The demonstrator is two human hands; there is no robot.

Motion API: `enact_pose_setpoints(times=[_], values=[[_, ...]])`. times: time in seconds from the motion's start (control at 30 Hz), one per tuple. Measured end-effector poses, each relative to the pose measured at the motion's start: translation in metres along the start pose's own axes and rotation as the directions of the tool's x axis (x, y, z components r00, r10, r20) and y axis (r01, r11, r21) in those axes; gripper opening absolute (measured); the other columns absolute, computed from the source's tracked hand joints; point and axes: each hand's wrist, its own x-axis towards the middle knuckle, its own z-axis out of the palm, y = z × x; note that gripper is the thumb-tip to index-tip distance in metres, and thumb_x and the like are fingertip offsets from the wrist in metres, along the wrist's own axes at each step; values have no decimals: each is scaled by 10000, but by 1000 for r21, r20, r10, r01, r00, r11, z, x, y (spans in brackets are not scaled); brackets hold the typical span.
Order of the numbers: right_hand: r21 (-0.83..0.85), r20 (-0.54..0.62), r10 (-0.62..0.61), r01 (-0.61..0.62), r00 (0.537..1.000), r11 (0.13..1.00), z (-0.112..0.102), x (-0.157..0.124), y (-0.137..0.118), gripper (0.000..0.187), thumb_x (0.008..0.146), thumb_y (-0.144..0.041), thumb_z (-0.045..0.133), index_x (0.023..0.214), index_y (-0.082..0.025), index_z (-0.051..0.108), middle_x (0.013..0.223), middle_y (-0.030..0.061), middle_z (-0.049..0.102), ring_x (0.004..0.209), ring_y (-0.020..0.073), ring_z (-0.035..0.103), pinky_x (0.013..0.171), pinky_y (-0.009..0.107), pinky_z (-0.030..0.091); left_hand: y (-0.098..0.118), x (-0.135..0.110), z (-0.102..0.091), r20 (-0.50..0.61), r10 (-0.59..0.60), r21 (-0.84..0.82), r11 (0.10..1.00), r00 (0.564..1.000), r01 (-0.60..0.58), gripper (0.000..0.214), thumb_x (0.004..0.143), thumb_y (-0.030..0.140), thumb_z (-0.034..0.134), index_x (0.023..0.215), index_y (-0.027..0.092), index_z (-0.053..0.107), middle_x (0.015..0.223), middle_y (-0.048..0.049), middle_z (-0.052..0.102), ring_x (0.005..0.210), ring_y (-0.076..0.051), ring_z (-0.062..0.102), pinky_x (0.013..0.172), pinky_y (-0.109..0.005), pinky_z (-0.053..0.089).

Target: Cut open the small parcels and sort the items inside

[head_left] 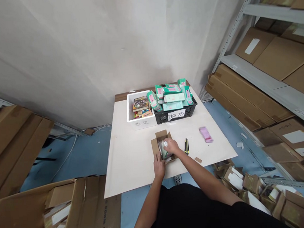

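Observation:
On the white table a small cardboard box (155,147) stands with its flaps open. My left hand (159,165) grips the box's near left side. Reaching into the box from the right, my right hand (171,146) is closed on a pale plastic-wrapped packet (165,150). The packet has some green on it, and its contents are too small to make out. Just right of my right hand lies a yellow-and-black box cutter (186,146).
Behind stand a white foam bin (142,123) with books and a black basket (192,111) heaped with green boxes. A pink blurred item (205,134) and a cardboard scrap (198,160) lie right. Shelves (256,67) and a large carton (90,205) flank the table (126,156).

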Motion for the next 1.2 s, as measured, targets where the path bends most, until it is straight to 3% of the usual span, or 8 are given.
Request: enact_pose_setpoints(times=[0.3, 0.5, 0.63, 0.73, 0.87, 1.03, 1.1, 1.2], values=[[100, -204, -24, 45, 979, 994, -34, -6, -26, 345, 826, -219, 727, 1170, -241, 727, 1232, 62, 727, 1092, 248, 683, 966, 338, 509, -39, 20, -11, -85, 117, 49, 992, 990, -113, 99, 850, 154, 692, 833, 209, 773, 1688, -81, 430, 1583, -378, 326, 1227, -550, 417], [231, -316, -54, 132, 947, 964, -56, 3, -30, 363, 799, -248, 691, 1161, -253, 727, 1219, 34, 727, 1084, 237, 676, 984, 352, 522, -74, 16, -33, -87, 45, 11, 999, 995, -44, 131, 856, 155, 675, 823, 233, 774, 1685, -45, 442, 1589, -369, 320, 1249, -558, 400], [163, -372, -46, 114, 927, 980, -68, 14, -16, 380, 814, -269, 687, 1192, -243, 718, 1256, 53, 707, 1109, 255, 665, 985, 361, 516, -120, 6, -56, -111, -36, -49, 998, 993, 31, 119, 870, 194, 675, 829, 236, 778, 1690, -55, 432, 1595, -381, 308, 1273, -560, 371], [73, -306, -15, 39, 952, 997, -54, 22, 2, 363, 827, -274, 710, 1188, -241, 722, 1232, 58, 707, 1073, 255, 669, 961, 346, 514, -164, -4, -74, -127, -79, -89, 994, 989, 68, 123, 880, 251, 678, 807, 238, 776, 1688, -49, 435, 1599, -379, 304, 1278, -555, 370], [17, -139, 90, -89, 986, 996, -3, 30, 18, 349, 862, -245, 705, 1209, -219, 729, 1261, 89, 692, 1080, 255, 683, 971, 334, 511, -202, -14, -92, -81, -127, -112, 987, 989, 118, 96, 838, 287, 716, 820, 230, 792, 1667, -57, 457, 1600, -393, 298, 1270, -550, 390], [150, -15, 98, -95, 995, 984, 41, 31, 29, 590, 839, -313, 769, 1411, -244, 643, 1519, 112, 551, 1338, 295, 593, 1100, 379, 483, -198, -20, -108, -92, -178, -130, 978, 980, 166, 335, 828, 269, 725, 1156, 237, 786, 1660, -92, 451, 1585, -404, 316, 1260, -568, 389], [230, 26, 42, -47, 999, 972, 43, 29, 35, 680, 811, -309, 794, 1464, -269, 608, 1569, 102, 514, 1419, 296, 533, 1144, 388, 458, -182, -18, -114, -203, -191, -149, 975, 960, 163, 432, 883, 298, 680, 1308, 241, 721, 1637, -112, 471, 1560, -389, 358, 1252, -579, 389], [298, 52, -6, -10, 999, 955, 37, 24, 47, 715, 800, -266, 793, 1484, -295, 589, 1542, 78, 552, 1410, 274, 546, 1164, 373, 439, -143, -5, -119, -418, -216, -195, 970, 882, 145, 451, 957, 295, 584, 1396, 223, 662, 1551, -148, 541, 1478, -355, 464, 1237, -557, 402]])
